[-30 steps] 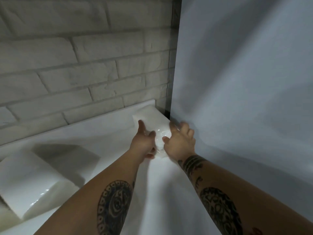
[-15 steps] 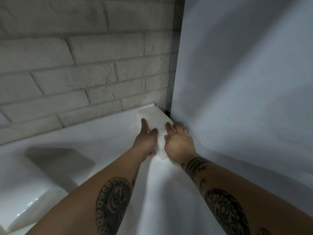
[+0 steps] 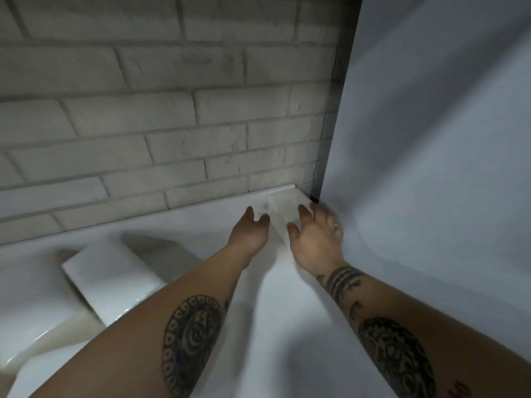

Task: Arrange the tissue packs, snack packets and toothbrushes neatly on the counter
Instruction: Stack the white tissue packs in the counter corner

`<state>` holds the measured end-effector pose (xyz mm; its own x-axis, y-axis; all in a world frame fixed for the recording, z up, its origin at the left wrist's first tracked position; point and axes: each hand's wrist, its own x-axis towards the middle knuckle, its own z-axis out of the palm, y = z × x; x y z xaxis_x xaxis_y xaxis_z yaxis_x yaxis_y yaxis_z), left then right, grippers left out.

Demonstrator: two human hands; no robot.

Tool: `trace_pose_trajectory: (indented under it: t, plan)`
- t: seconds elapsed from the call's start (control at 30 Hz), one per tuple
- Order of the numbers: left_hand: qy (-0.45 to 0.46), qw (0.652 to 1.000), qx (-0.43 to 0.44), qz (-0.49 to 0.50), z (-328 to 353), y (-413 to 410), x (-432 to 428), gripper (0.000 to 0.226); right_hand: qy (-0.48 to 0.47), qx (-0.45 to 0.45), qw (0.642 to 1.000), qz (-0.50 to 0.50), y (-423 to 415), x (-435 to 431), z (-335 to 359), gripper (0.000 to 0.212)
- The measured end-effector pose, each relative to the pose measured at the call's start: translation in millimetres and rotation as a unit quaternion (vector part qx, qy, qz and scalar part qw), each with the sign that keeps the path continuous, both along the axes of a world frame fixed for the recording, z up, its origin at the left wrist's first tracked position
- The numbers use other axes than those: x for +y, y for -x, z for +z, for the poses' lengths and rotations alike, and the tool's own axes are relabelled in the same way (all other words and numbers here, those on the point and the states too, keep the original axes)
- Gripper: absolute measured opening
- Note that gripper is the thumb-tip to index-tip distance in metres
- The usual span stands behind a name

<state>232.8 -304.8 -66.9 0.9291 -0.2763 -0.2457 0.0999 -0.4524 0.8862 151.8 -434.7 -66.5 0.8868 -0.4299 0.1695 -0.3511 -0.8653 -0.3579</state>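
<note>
Two hands reach into the far right corner of the white counter [image 3: 273, 334], one on each side of a small white tissue pack [image 3: 283, 206]. The pack lies flat, pushed right up to where the pale brick wall [image 3: 172, 116] meets a tall, smooth white panel [image 3: 431, 153] on the right. A narrow dark gap [image 3: 334, 104] runs up between wall and panel just behind it.

The left hand [image 3: 249, 235] is at the pack's left edge with its fingers stretched forward and loose, gripping nothing. The right hand [image 3: 316, 239] is spread at the pack's near right corner. Its fingers are straight and slack as well, and the outer ones lie close against the panel. The picture is smeared around the fingertips, so I cannot tell whether either hand actually touches the pack.

That panel hems the right hand in and the wall closes off the back, so the pack sits boxed in on two sides.

Well off to the left, near the left forearm, a larger white tissue pack [image 3: 112, 280] lies at an angle on the counter, casting a shadow towards the wall. Below it, at the lower left edge, is another glossy, cream-white bundle [image 3: 31, 331], too blurred to name. Both forearms carry dark tattoos.
</note>
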Motion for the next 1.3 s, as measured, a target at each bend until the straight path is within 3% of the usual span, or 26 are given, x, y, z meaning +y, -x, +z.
trace_pose_trajectory:
  t: [0.1,0.27,0.4,0.5,0.7,0.83,0.9,1.0,1.07,1.13,1.2,1.3]
  plan:
    - [-0.091,0.993,-0.074,-0.014,18.0,3.8,50.0,0.053,-0.027,-0.006,0.998,0.048,2.3,46.4,11.7,0.054]
    - [-0.273,0.949,-0.158,0.008,34.3,1.7,158.5,0.035,-0.086,-0.003,0.987,0.135,8.3,143.4,21.5,0.049]
    - [-0.315,0.933,-0.153,0.082,22.5,9.0,235.7,0.043,-0.148,0.032,0.975,0.16,11.3,209.0,13.3,0.053]
    - [-0.364,0.924,-0.084,0.085,7.2,23.1,263.9,0.059,-0.221,0.082,0.959,0.157,19.1,241.9,-0.9,0.069]
    - [-0.353,0.923,-0.146,0.045,-17.3,61.5,279.9,0.056,-0.244,0.118,0.952,0.143,46.8,271.6,-20.4,0.089]
    - [-0.238,0.953,-0.188,-0.029,-15.2,84.0,294.8,0.044,-0.22,0.09,0.965,0.114,63.7,265.6,-21.2,0.089]
    - [-0.217,0.95,-0.193,-0.116,-3.6,101.2,303.6,0.058,-0.216,0.079,0.969,0.089,69.2,261.2,-16.9,0.085]
    - [-0.333,0.878,-0.2,-0.281,2.3,119.4,313.7,0.092,-0.24,0.033,0.968,0.064,74.8,254.8,-14.0,0.076]
    - [-0.37,0.851,-0.209,-0.309,-3.4,125.4,314.9,0.104,-0.276,0.022,0.96,0.053,81.1,251.4,-11.5,0.07]
    - [-0.36,0.86,-0.196,-0.304,-7.1,131.3,312.7,0.107,-0.281,0.039,0.957,0.064,94.1,247.7,-8.0,0.065]
    - [-0.359,0.862,-0.191,-0.303,-5.9,134.4,310.7,0.111,-0.273,0.079,0.954,0.091,108.1,241.7,-4.2,0.065]
    - [-0.395,0.827,-0.176,-0.358,3.4,140.6,310.2,0.132,-0.288,0.165,0.94,0.083,126.3,231.6,-5.1,0.075]
